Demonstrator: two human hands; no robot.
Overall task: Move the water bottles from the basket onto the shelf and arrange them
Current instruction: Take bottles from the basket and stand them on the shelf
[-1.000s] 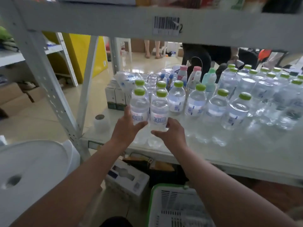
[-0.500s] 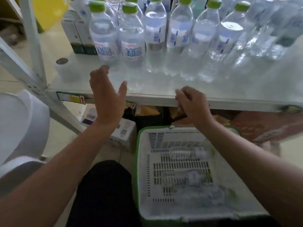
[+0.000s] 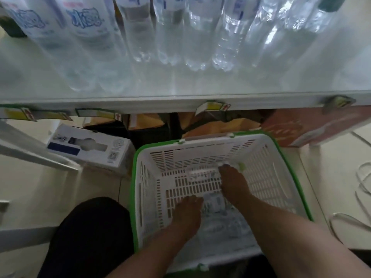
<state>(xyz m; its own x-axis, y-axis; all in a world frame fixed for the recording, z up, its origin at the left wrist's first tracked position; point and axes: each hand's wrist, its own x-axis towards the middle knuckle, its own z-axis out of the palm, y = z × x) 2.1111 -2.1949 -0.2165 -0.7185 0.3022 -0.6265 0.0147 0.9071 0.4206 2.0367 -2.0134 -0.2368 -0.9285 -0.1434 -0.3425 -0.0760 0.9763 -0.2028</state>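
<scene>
The white basket with a green rim (image 3: 134, 177) stands on the floor below the shelf (image 3: 180, 98). Several clear water bottles lie in it: one at the far end (image 3: 200, 174) with a green cap, one in the middle (image 3: 213, 203), more blurred ones nearer me (image 3: 226, 225). My right hand (image 3: 233, 186) reaches down onto the far bottle near its cap. My left hand (image 3: 187, 212) is down beside the middle bottle. Blur and the backs of the hands hide the fingers' grip. Several upright water bottles (image 3: 200, 37) stand in rows on the shelf.
A white carton (image 3: 88, 146) lies on the floor left of the basket. Cardboard boxes (image 3: 152, 122) and a reddish box (image 3: 315, 125) sit under the shelf. Cables (image 3: 361, 183) run on the floor at right. My dark-clad knee (image 3: 86, 237) is beside the basket.
My view has tipped down from the shelf to the basket. Both hands have left the shelf's front edge and dropped into the basket onto the bottles.
</scene>
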